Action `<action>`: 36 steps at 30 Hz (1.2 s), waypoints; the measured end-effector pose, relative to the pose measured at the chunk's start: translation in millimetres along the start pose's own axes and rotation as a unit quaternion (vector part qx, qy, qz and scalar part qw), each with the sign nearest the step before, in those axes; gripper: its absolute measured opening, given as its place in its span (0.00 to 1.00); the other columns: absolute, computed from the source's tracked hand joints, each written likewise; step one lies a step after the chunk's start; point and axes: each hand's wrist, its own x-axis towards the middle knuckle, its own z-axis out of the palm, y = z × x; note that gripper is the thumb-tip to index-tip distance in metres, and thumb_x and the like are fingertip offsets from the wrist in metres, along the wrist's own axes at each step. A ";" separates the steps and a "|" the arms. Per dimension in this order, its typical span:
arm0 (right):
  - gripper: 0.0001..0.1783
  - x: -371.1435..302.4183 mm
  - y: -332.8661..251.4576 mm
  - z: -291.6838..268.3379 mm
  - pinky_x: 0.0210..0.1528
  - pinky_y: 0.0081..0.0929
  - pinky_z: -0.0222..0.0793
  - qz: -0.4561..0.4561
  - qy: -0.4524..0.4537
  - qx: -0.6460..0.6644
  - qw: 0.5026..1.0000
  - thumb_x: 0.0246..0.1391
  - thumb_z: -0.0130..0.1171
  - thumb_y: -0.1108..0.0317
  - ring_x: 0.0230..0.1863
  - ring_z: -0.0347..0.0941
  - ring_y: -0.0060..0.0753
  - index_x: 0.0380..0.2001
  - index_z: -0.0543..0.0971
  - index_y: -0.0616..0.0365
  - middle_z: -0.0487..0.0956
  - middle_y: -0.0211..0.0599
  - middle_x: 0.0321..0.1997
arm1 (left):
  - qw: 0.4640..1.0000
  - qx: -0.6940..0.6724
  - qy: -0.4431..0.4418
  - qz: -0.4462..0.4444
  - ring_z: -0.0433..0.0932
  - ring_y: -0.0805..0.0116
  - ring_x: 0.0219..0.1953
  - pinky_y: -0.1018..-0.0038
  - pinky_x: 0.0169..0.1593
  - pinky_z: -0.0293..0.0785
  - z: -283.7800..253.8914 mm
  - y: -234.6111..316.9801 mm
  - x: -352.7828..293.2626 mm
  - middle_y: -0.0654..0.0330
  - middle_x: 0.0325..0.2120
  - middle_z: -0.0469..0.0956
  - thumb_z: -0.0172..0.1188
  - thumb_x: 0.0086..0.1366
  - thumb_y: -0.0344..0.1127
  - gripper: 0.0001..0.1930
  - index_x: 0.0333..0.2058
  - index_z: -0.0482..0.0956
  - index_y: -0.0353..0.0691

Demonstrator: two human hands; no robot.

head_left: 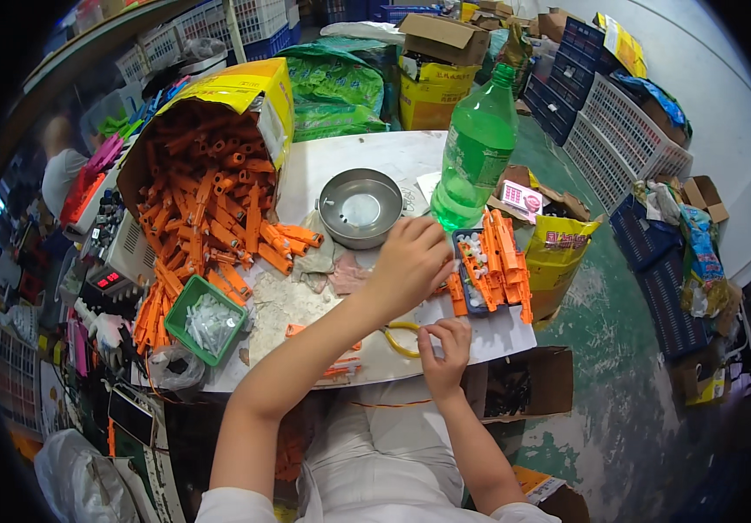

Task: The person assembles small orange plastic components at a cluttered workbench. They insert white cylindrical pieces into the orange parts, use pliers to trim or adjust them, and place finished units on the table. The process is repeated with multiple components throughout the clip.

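In the head view, the round metal bowl (pixel 360 239) is set on the white table (pixel 323 157), with the work spread around it. To the bowl's left, a great heap of orange plastic parts (pixel 206 187) is spilled from an open yellow sack (pixel 280 105); by the look of it, plenty is left to be handled there. To the bowl's right and nearer the person, a smaller stack of orange pieces (pixel 504 261) is laid over a blue tray (pixel 478 310) with white bits (pixel 475 258); whether these are finished or waiting cannot be told. A few loose orange pieces (pixel 339 368) are seen on the bowl's near side, so a batch is judged to be under way. And the hands! The left hand (pixel 410 261) is held just right of the bowl's near edge, fingers curled; anything gripped is hidden. The right hand (pixel 445 353) is held farther from the bowl, thumb and fingers close together beside a yellow loop (pixel 403 326); whether anything is pinched cannot be told.
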 end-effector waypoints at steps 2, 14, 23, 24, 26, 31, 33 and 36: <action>0.08 -1.0 7.3 -2.6 0.45 0.37 0.63 -0.004 -0.003 -0.014 1.000 0.42 0.66 0.75 0.39 0.69 0.43 0.27 0.76 0.59 0.73 0.38 0.32 | 1.000 0.009 -0.009 -0.007 0.70 0.58 0.43 0.62 0.48 0.65 43.6 -6.9 21.4 0.58 0.31 0.72 0.63 0.50 0.36 0.07 0.25 0.76 0.41; 0.04 -6.4 -6.0 1.8 0.49 0.37 0.62 0.008 -0.036 -0.011 0.999 0.48 0.61 0.78 0.42 0.67 0.43 0.28 0.75 0.64 0.72 0.42 0.35 | 0.997 0.055 0.039 -0.033 0.70 0.59 0.49 0.61 0.50 0.64 -89.1 5.5 -54.2 0.59 0.35 0.73 0.68 0.47 0.38 0.12 0.31 0.78 0.43; 0.03 -7.9 -6.5 2.8 0.51 0.39 0.62 -0.014 -0.039 -0.051 0.998 0.50 0.59 0.79 0.42 0.67 0.42 0.29 0.75 0.65 0.72 0.40 0.35 | 0.885 0.316 -0.144 -0.310 0.68 0.60 0.44 0.64 0.51 0.63 -251.1 -74.5 -214.2 0.61 0.31 0.70 0.66 0.48 0.33 0.07 0.27 0.82 0.41; 0.03 -9.0 -4.9 3.4 0.51 0.38 0.62 -0.008 -0.041 -0.056 0.998 0.51 0.58 0.79 0.43 0.67 0.41 0.29 0.74 0.65 0.72 0.40 0.35 | 0.887 0.311 -0.152 -0.307 0.68 0.61 0.44 0.65 0.52 0.61 -250.4 -75.8 -222.1 0.61 0.30 0.69 0.65 0.47 0.33 0.05 0.24 0.82 0.41; 0.04 -8.9 -3.6 4.4 0.50 0.37 0.62 0.004 -0.039 -0.067 0.997 0.51 0.59 0.78 0.43 0.67 0.41 0.30 0.74 0.65 0.72 0.40 0.36 | 0.888 0.309 -0.153 -0.303 0.68 0.61 0.44 0.64 0.52 0.61 -247.4 -80.3 -228.7 0.61 0.30 0.69 0.65 0.47 0.33 0.04 0.24 0.82 0.41; 0.04 -10.2 -0.3 3.8 0.49 0.36 0.62 0.019 -0.020 -0.077 0.997 0.52 0.59 0.78 0.42 0.67 0.41 0.30 0.74 0.66 0.73 0.41 0.36 | 0.891 0.296 -0.169 -0.301 0.67 0.62 0.45 0.64 0.52 0.60 -244.1 -91.3 -225.0 0.62 0.30 0.68 0.66 0.46 0.33 0.05 0.23 0.82 0.42; 0.04 -9.0 -2.4 3.7 0.49 0.36 0.62 0.014 -0.027 -0.085 0.996 0.52 0.59 0.78 0.42 0.68 0.41 0.30 0.74 0.66 0.73 0.41 0.36 | 0.891 0.299 -0.182 -0.289 0.67 0.62 0.45 0.64 0.52 0.60 -240.4 -95.2 -226.5 0.62 0.31 0.68 0.66 0.45 0.33 0.05 0.24 0.82 0.42; 0.04 -8.4 -2.3 4.1 0.49 0.35 0.62 0.009 -0.032 -0.093 0.995 0.52 0.58 0.78 0.42 0.68 0.41 0.30 0.74 0.66 0.73 0.42 0.36 | 0.889 0.333 -0.173 -0.261 0.66 0.62 0.46 0.63 0.53 0.60 -235.7 -98.5 -226.2 0.61 0.32 0.68 0.66 0.46 0.34 0.06 0.24 0.83 0.42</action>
